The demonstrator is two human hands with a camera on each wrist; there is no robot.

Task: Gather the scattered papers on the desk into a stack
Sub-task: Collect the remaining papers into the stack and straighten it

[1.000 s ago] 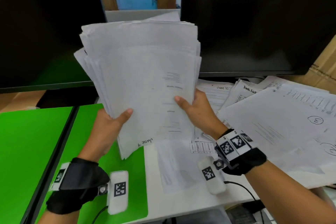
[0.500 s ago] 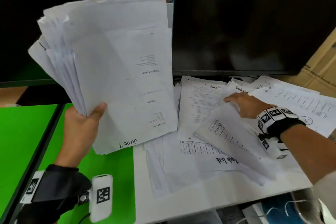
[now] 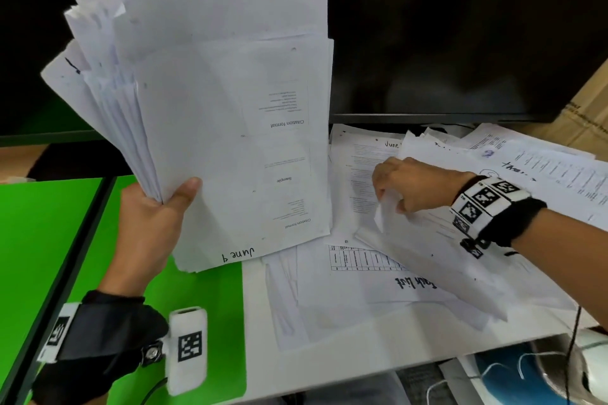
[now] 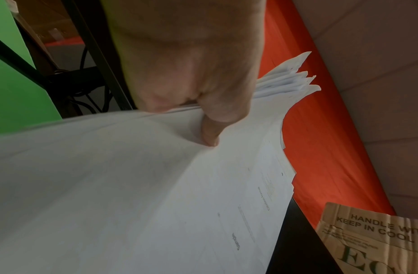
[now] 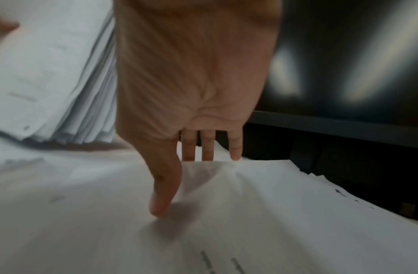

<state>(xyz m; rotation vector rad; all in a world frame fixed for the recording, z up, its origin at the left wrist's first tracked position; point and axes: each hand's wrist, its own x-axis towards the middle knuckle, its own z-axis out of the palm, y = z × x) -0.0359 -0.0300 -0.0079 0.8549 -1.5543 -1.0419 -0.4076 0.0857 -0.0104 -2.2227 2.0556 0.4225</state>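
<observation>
My left hand [image 3: 154, 217] grips a thick, fanned stack of white papers [image 3: 223, 115] upright above the desk's left side; the thumb [image 4: 210, 129] presses its front sheet [image 4: 133, 194]. More white sheets [image 3: 378, 276] lie scattered over the white desk [image 3: 329, 368] at centre and right. My right hand [image 3: 401, 184] pinches the lifted edge of one loose sheet [image 3: 437, 260] there, thumb [image 5: 163, 194] on top of the paper [image 5: 273, 213] and fingers behind its edge.
Two dark monitors [image 3: 460, 36] stand at the back of the desk. A green mat [image 3: 115, 273] covers the left part. A cardboard box [image 3: 589, 108] sits at the far right. A blue and white object [image 3: 526, 371] lies below the desk's front edge.
My right hand let go of the stack, reached right to the scattered sheets and now pinches one. The left hand swung the stack up and left, holding it alone.
</observation>
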